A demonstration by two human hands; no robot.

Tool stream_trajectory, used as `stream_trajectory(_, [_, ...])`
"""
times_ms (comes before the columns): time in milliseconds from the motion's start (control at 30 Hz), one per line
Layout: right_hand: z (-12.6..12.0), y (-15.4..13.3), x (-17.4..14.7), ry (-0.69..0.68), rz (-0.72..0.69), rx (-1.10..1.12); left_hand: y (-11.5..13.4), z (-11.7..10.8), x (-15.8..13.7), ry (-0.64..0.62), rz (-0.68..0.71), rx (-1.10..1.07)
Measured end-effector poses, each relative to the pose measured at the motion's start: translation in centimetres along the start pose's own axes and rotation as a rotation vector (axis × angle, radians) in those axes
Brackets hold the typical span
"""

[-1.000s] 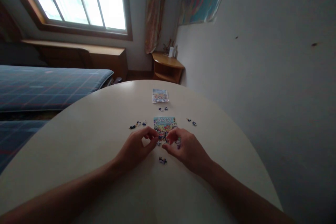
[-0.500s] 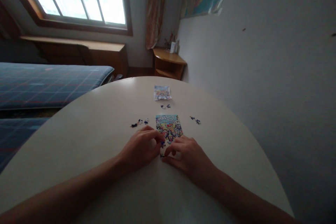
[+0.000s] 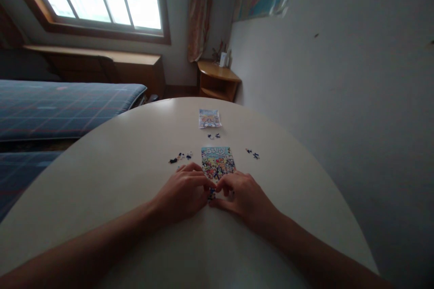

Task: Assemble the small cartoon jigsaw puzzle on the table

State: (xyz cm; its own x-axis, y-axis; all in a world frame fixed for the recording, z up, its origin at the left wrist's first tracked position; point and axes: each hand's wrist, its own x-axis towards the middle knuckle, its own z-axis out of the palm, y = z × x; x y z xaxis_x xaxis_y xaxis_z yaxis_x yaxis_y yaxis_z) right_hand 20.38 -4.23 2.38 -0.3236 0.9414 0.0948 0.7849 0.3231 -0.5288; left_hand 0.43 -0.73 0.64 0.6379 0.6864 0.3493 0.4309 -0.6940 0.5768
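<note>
A colourful jigsaw puzzle [image 3: 218,159] with white lettering along its top lies flat on the table, its lower part covered by my hands. My left hand [image 3: 188,189] is curled at the puzzle's lower left, with fingertips on the small dark patterned puzzle piece [image 3: 212,194] between the hands. From the right, my right hand [image 3: 242,192] bends its index finger and thumb around that same piece at the lower edge. Whether the piece is joined to the rest is hidden. Loose puzzle pieces lie left [image 3: 179,157], right [image 3: 252,154] and above [image 3: 213,136] the puzzle.
Beyond the puzzle a small printed packet [image 3: 209,118] lies on the round white table [image 3: 135,167]. A mattress with a plaid cover [image 3: 68,108] is at the left. The wall [image 3: 322,99] rises on the right, and a wooden corner shelf [image 3: 219,74] stands behind the table.
My fingers have drawn closer together over the puzzle's lower part. The right index finger has shifted up toward the left fingertips. The loose pieces and packet stay in place.
</note>
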Motion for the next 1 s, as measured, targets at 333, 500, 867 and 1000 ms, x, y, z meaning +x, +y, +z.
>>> stream_trajectory(333, [0.0,0.0,0.0,-0.005,-0.009,0.003,0.0,-0.3,-0.1,0.020,0.086,0.082])
stream_trajectory(500, [0.2,0.2,-0.1,0.001,-0.034,0.008,0.2,-0.3,-0.4,0.017,0.091,0.184])
stream_trajectory(867, [0.3,-0.2,-0.2,-0.012,-0.041,0.020,0.8,-1.0,-0.6,-0.037,0.108,0.316])
stream_trajectory(1000, [0.1,-0.5,-0.1,-0.025,-0.055,-0.006,0.3,-2.3,-0.1,0.000,0.090,0.308])
